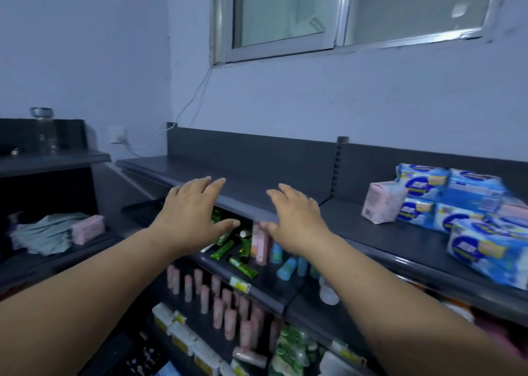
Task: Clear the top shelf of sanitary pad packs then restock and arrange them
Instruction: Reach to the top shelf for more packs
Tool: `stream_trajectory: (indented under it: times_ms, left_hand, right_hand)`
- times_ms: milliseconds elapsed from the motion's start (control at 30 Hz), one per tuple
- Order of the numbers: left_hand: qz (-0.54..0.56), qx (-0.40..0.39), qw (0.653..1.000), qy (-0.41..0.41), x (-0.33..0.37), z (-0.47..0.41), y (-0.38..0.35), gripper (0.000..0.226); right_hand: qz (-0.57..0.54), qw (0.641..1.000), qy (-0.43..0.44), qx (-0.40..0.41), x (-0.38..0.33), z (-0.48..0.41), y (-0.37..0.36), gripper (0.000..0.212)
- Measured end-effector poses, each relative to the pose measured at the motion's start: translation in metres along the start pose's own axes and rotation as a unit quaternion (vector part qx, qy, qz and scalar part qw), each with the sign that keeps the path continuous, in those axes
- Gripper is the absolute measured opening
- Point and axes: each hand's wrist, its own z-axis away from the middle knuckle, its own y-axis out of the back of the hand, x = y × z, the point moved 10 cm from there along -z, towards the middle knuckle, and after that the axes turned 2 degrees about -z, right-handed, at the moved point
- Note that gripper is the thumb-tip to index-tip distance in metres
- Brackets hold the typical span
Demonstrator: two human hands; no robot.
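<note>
While our left hand point(191, 213) and right hand point(297, 221) hover, grips apart, holding nothing, top shelf point(251, 184) section looks cleared; sanitary pad packs point(471, 193) piled rightward; restocking, arranging pending.

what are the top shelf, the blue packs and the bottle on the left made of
Top shelf: likely painted metal, matte dark grey; thin folded edge with a faint sheen. Blue packs: soft glossy plastic film; it wrinkles and catches light. Bottle: clear, see-through with a silvery cap; glass or plastic, cannot tell.
</note>
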Motion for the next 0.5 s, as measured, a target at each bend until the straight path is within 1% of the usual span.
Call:
stream_trajectory:
  times_ms: [200, 367, 500]
  left_hand:
    - [0.03, 0.005, 0.999, -0.034, 0.101, -0.053, -0.031, 0.091]
    - [0.073, -0.012, 0.995, -0.064, 0.194, -0.099, -0.065, 0.093]
    - [0.114, -0.015, 0.99, -0.084, 0.264, -0.127, -0.086, 0.095]
  right_hand:
    - [0.026, 0.999, -0.027, 0.025, 0.107, -0.001, 0.025, 0.07]
    - [0.06, 0.994, -0.074, 0.049, 0.21, 0.009, 0.052, 0.069]
    - [0.081, 0.989, -0.106, 0.056, 0.276, 0.025, 0.072, 0.067]
